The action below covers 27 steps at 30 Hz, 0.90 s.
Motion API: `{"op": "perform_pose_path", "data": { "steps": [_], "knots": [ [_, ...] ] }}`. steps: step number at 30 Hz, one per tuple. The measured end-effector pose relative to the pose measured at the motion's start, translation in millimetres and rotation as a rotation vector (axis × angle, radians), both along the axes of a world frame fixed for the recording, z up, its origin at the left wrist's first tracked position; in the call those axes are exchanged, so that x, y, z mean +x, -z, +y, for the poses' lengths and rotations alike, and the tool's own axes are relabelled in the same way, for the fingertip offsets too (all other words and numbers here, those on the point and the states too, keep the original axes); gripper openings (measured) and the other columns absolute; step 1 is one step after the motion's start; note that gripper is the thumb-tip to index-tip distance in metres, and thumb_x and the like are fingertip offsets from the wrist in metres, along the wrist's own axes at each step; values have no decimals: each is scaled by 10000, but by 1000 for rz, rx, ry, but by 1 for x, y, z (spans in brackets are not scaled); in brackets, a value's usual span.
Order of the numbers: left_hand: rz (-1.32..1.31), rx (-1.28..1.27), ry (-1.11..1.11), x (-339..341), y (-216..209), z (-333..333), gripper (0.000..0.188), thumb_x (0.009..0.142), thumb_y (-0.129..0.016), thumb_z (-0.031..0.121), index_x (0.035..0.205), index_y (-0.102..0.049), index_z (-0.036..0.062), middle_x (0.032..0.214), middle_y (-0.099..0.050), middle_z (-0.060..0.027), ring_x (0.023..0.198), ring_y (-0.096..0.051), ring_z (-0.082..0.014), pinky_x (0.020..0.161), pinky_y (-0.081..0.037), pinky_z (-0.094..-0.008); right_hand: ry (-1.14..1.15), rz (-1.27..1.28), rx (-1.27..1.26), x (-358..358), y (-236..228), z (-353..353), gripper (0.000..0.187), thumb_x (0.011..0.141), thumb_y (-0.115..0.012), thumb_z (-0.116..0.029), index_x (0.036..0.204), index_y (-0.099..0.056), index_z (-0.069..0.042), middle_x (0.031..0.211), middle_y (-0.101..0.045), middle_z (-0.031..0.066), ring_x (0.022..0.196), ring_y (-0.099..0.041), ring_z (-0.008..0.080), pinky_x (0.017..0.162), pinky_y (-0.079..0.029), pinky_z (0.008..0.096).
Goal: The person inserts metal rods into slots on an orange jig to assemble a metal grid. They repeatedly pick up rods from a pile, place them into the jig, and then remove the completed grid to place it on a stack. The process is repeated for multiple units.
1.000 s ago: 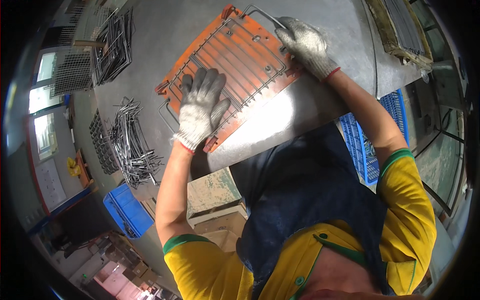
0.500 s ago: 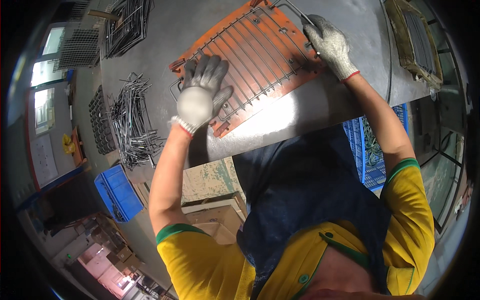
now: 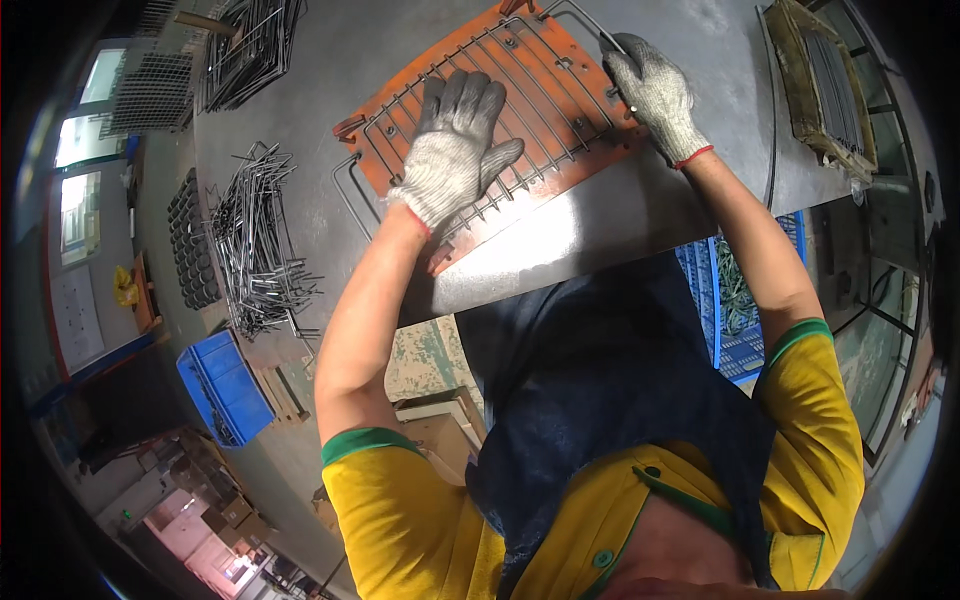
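Note:
An orange fixture plate (image 3: 560,165) lies tilted on the metal table, with a wire rack (image 3: 515,105) of parallel rods on it. My left hand (image 3: 455,150), in a grey-coated knit glove, rests flat over the rack's left part, fingers stretched out and thumb apart. A bent wire handle (image 3: 350,200) sticks out past the left end of the plate. At the right end, my gloved right hand (image 3: 655,95) is closed round another bent wire handle (image 3: 580,12); its fingertips are partly hidden.
A heap of bent wire pieces (image 3: 262,250) lies on the table's left, with wire frames (image 3: 250,55) stacked behind. A wooden box of rods (image 3: 800,75) stands at the right. Blue crates (image 3: 225,390) sit below table height. The table's front edge (image 3: 560,285) runs before my apron.
My left hand has slid right and away from me, from the rack's left end further over its rods. My right hand stays at the right handle.

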<state>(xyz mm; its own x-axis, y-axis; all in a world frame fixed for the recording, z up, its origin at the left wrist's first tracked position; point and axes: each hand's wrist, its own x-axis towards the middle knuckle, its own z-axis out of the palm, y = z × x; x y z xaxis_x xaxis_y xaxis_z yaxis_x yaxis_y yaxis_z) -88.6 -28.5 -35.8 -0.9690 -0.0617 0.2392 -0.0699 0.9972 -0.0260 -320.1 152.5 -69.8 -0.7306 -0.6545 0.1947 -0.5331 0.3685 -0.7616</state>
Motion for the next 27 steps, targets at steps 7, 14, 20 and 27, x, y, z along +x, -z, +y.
{"op": "perform_pose_path", "data": {
  "steps": [7, 14, 20, 27],
  "knots": [
    [5, 12, -13, -13, -1, 2, 653, 949, -570, 483, 1409, -486, 28, 1386, -474, -226, 1338, -417, -424, 1160, -253, -594, 9, -85, 53, 5, -14, 2, 413, 990, -538, -431, 1257, -636, -132, 1007, -731, 108, 874, -722, 289, 836, -540, 435],
    [-89, 28, -50, 7, -19, 3, 642, 952, -551, 468, 1406, -480, 20, 1387, -472, -229, 1348, -415, -417, 1154, -271, -591, 0, 96, 54, -2, -1, 3, 420, 989, -540, -436, 1262, -634, -131, 1039, -727, 119, 915, -713, 312, 842, -540, 447],
    [-144, 3, -86, 18, -27, -1, 612, 952, -555, 426, 1415, -476, 34, 1432, -469, -207, 1378, -407, -394, 1144, -273, -558, -22, 13, 48, -6, 5, 3, 450, 988, -528, -457, 1280, -628, -129, 1112, -709, 135, 995, -686, 348, 885, -525, 450],
    [-126, -124, -124, 61, -43, -28, 456, 893, -597, 291, 1276, -549, 50, 1312, -535, -145, 1258, -469, -329, 1097, -297, -530, 0, 83, 62, -4, -1, 1, 430, 987, -540, -433, 1272, -634, -126, 1114, -713, 118, 960, -700, 328, 875, -530, 447]
  ]
}}
